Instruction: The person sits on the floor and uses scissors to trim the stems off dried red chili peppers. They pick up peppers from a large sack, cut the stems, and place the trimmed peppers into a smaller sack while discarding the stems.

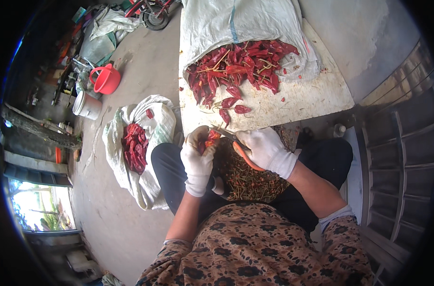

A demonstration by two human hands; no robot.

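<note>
Both hands wear white work gloves and meet just off the near edge of a pale board (317, 97). My left hand (198, 155) is closed round a dried red chili pepper (211, 138). Orange-handled scissors (248, 159) are gripped in my right hand (265, 148), their blades pointing left toward the pepper's top. I cannot tell whether the blades touch its stem. On the board, a heap of dried red chili peppers (236, 66) spills from the mouth of a white woven sack (255, 21). A few loose peppers (229, 107) lie closest to my hands.
Left of my knee, an open white sack (155, 117) holds more red peppers (135, 148). Cut stems and bits (255, 183) cover the floor between my legs. Farther left stand a red bucket (106, 79) and a white bucket (87, 106). A barred metal frame (398, 176) stands on the right.
</note>
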